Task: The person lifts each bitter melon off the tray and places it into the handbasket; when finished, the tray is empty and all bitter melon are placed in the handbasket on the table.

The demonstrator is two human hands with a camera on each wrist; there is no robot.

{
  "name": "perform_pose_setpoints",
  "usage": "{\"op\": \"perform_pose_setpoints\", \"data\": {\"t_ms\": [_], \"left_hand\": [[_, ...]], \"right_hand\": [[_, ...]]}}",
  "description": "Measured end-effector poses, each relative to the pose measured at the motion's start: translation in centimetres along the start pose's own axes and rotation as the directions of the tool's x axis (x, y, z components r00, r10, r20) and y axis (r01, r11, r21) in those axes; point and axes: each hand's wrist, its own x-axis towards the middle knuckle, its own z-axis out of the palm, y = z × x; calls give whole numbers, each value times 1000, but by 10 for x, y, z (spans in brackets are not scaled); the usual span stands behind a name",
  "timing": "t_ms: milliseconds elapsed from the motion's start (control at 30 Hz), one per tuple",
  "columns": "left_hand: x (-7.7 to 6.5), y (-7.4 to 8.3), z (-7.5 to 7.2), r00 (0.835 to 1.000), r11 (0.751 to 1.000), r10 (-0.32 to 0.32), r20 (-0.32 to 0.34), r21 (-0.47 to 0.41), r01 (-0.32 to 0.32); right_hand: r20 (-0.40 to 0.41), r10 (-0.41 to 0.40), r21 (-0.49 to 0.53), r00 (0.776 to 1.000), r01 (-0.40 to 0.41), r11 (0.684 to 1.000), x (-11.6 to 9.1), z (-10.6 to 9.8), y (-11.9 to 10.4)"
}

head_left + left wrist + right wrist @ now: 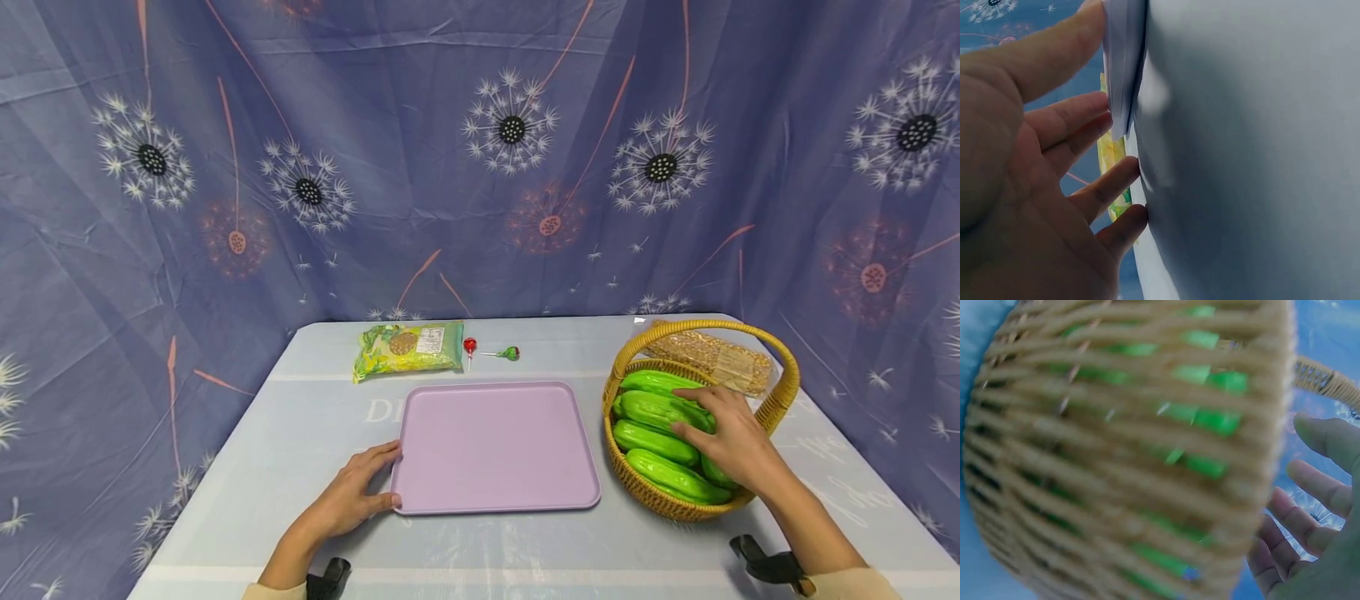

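On the table lies a flat lilac tray (pixel 495 450), its left edge touched by the fingertips and thumb of my left hand (pixel 345 496). In the left wrist view that hand's fingers are spread, with the thumb at the rim of the tray (pixel 1124 62). My right hand (pixel 738 437) is over a woven basket (pixel 633 487), reaching in under its arched handle. Its fingers are spread and slightly bent, right at a glossy green cucumber-shaped vegetable (pixel 656 410). Several more lie beside it. The right wrist view shows the basket's side (pixel 1116 456) blurred, with green through the weave.
Behind the tray lie a yellow-green packet (pixel 408 348), a red lollipop (pixel 470 344) and a green lollipop (pixel 512 353). A clear bag of tan grains or nuts (pixel 705 352) sits behind the basket, partly hidden by it. A patterned blue curtain (pixel 420 183) hangs along the table's far edge.
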Motion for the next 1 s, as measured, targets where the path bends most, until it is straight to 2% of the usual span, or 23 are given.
{"op": "perform_pose_setpoints", "data": {"t_ms": [300,500,700,900,1000], "left_hand": [[2,6,-4,1000,1000,-14,-13,23,15],[6,16,-8,995,999,22,-102,25,-20],[9,28,-10,977,995,81,-199,73,-68],[15,44,-9,961,991,101,-256,116,-73],[17,53,-8,960,990,93,-265,130,-60]], "right_hand": [[-49,-58,19,997,59,998,0,0,-26],[-83,-105,8,991,106,994,0,5,-40],[-122,-160,24,980,164,986,3,14,-56],[-150,-200,43,968,208,977,5,24,-71],[-171,-227,42,959,237,971,7,28,-78]]}}
